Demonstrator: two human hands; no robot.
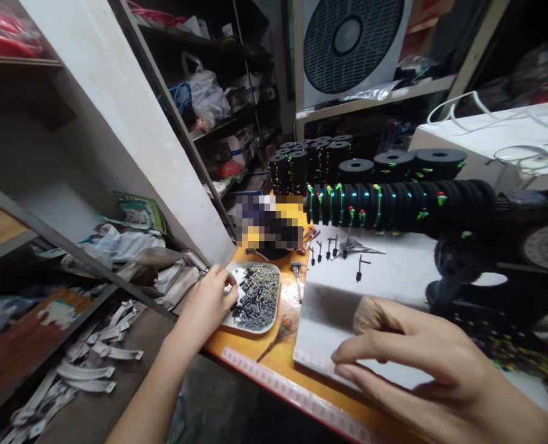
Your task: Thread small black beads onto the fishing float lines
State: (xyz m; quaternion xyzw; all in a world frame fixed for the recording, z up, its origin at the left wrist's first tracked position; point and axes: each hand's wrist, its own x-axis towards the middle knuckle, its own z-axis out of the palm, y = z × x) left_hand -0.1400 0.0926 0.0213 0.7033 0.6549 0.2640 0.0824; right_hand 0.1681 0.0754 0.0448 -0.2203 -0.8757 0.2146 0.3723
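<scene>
Left fingers point(230, 300) curl at a white tray point(240, 269) of tiny parts point(259, 299), right fingers point(375, 346) bend over a white sheet point(322, 336), grips unclear; below them, a pink-printed strip point(292, 388) is illegible.

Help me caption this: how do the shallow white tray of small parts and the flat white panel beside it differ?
The shallow white tray has rounded corners; the larger, flat white panel has a pointed near corner. The tray is crowded with small parts; the panel carries a few spaced dark parts. The left hand is at the tray, the right hand over the panel. Both are white.
</scene>
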